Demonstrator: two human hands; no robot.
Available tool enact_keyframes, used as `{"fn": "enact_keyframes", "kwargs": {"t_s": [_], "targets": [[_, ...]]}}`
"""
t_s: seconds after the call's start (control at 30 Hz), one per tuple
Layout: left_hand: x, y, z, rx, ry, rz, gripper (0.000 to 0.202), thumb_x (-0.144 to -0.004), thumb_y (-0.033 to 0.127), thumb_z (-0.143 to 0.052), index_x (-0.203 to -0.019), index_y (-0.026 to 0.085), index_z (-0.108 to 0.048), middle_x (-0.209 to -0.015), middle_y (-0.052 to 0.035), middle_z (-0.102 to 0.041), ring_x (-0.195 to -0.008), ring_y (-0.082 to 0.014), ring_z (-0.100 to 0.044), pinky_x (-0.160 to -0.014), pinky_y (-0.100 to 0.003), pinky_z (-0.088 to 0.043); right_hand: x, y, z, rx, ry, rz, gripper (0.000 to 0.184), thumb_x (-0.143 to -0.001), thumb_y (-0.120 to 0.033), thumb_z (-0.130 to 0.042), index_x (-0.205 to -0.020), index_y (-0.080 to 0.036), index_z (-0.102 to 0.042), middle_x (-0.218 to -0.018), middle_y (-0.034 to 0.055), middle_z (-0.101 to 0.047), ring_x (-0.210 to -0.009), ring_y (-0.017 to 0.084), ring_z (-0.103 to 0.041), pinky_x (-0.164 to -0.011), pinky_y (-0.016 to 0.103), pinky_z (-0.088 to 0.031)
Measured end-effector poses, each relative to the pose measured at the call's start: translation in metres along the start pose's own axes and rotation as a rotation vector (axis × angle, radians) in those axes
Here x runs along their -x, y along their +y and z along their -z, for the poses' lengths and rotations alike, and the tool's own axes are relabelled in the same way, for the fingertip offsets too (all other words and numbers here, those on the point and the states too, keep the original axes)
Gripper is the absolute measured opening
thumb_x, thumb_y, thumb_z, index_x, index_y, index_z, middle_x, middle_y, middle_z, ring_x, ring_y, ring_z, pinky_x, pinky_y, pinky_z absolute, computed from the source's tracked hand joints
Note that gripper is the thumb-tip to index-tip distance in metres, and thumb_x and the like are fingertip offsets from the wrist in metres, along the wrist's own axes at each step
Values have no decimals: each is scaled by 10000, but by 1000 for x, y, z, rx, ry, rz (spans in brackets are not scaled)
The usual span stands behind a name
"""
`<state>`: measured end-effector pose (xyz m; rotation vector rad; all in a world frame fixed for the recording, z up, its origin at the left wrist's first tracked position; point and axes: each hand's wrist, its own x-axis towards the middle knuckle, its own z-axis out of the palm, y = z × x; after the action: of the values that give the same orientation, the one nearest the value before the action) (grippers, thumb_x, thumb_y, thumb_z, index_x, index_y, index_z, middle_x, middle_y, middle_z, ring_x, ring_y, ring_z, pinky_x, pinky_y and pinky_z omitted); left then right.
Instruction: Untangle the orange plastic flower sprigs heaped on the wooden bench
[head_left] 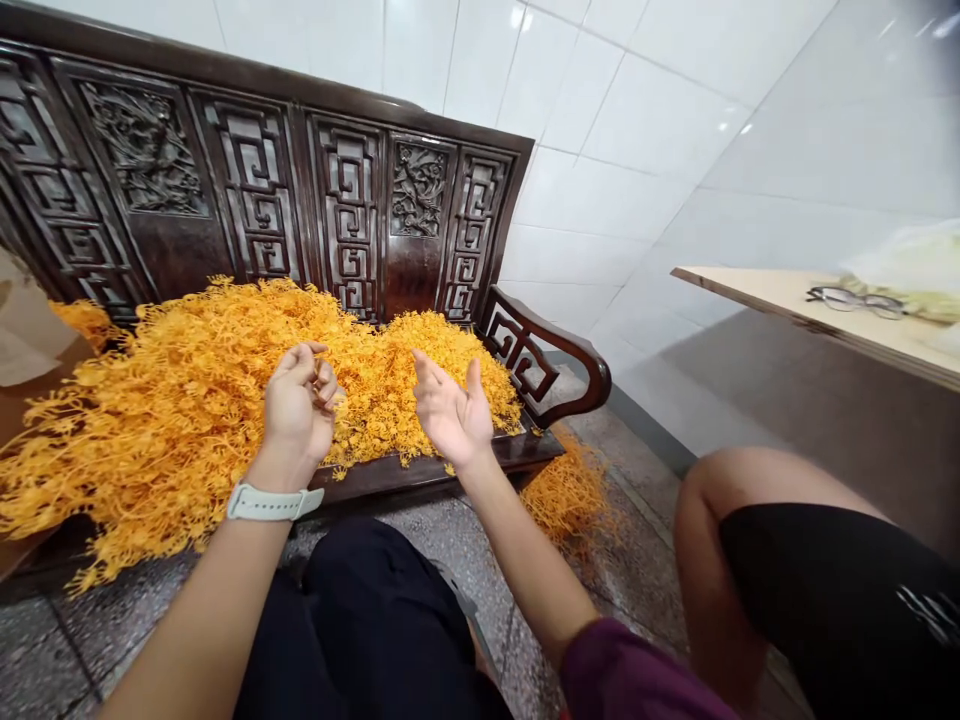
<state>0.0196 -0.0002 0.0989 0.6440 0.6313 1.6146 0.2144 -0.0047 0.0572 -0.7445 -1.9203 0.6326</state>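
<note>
Flowers (pixel 202 400) of bright orange-yellow, with thin curly petals and stringy stems that look like plastic, lie in a thick heap from the left edge to the centre of the frame, on a dark wooden bench (pixel 416 275). The bench is glossy, and its back has square, maze-like openwork and two panels of deep carving. Left hand (pixel 300 400), with a pale green watch strap (pixel 262 503) at the wrist, is in front of the heap; its fingers are half curled, with narrow gaps, and one cannot tell if a small piece is between them. Right hand (pixel 454 405), at the centre, is spread open, the palm bare and turned up, the thumb well apart from the other fingers. Below the curved armrest, loose orange stems (pixel 570 490) lie tangled on the speckled stone floor (pixel 457 535). At right, dark-framed glasses (pixel 855 300) rest on a pale wooden board (pixel 750 283), near a translucent plastic bag (pixel 911 255). White marks on the black shorts (pixel 825 580) of another person, lower right, cannot be read.
</note>
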Motion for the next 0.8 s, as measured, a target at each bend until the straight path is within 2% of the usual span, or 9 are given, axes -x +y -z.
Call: {"fn": "enact_keyframes", "kwargs": {"t_s": [0.07, 0.13, 0.2, 0.33, 0.5, 0.6, 0.67, 0.73, 0.8], "targets": [[0, -6, -1, -14, 8, 20, 145, -1019, 192, -568, -886, 170, -620, -628, 36, -497, -443, -69, -407, -430, -174, -346, -4, 6, -7, -387, 173, -129, 648, -1107, -486, -203, -955, -124, -718, -818, 55, -722, -602, 122, -491, -516, 221, -485], [3, -11, -4, -23, 5, 57, 129, -1020, 202, -577, -912, 165, -638, -657, 23, -537, -477, -77, -469, -466, -174, -408, 9, 6, -25, -817, 307, -299, 502, -1093, -498, -342, -1038, -159, -708, -750, 22, -657, -554, 122, -446, -495, 226, -430], [9, -17, -7, -43, -23, 81, 106, -1012, 228, -612, -952, 162, -669, -700, 3, -580, -538, -91, -543, -526, -185, -475, 29, 3, -46, -941, 384, -395, 355, -1030, -495, -537, -1086, -177, -685, -745, -4, -616, -540, 107, -451, -498, 224, -401], [18, -28, -14, -134, -72, 64, 128, -976, 296, -701, -992, 173, -729, -737, -17, -604, -610, -117, -598, -577, -211, -519, 52, -5, -70, -651, 467, -346, 342, -907, -446, -747, -1130, -222, -616, -890, 3, -643, -653, 118, -543, -595, 249, -457], [22, -35, -19, -269, -114, 55, 149, -971, 326, -710, -956, 185, -757, -718, -24, -608, -548, -109, -549, -534, -220, -484, 43, -13, -62, -424, 576, -313, 184, -934, -377, -721, -957, -226, -619, -789, -24, -551, -660, 117, -490, -634, 262, -430], [23, -34, -21, -247, -144, 59, 143, -983, 299, -691, -932, 173, -738, -679, -13, -579, -511, -92, -496, -495, -202, -429, 43, -18, -55, -339, 600, -230, 86, -949, -303, -710, -938, -238, -655, -845, -1, -574, -730, 137, -528, -671, 282, -447], [24, -33, -21, -164, -144, 114, 121, -996, 259, -661, -937, 167, -714, -650, 11, -531, -480, -75, -434, -461, -187, -380, 49, -24, -52, -205, 570, -107, 31, -949, -248, -697, -920, -249, -687, -892, 25, -614, -829, 177, -579, -760, 333, -487], [27, -31, -21, -84, -153, 197, 104, -1006, 194, -616, -941, 157, -687, -625, 33, -476, -447, -58, -357, -416, -172, -301, 59, -31, -51, -19, 454, 5, 98, -956, -208, -659, -917, -263, -731, -914, 51, -664, -880, 217, -607, -819, 398, -502], [32, -31, -23, -47, -168, 265, 123, -1005, 131, -574, -914, 150, -654, -600, 49, -433, -419, -47, -282, -384, -169, -214, 71, -41, -50, 126, 324, 58, 186, -966, -184, -607, -949, -279, -766, -920, 69, -706, -865, 238, -619, -808, 434, -503]]}}
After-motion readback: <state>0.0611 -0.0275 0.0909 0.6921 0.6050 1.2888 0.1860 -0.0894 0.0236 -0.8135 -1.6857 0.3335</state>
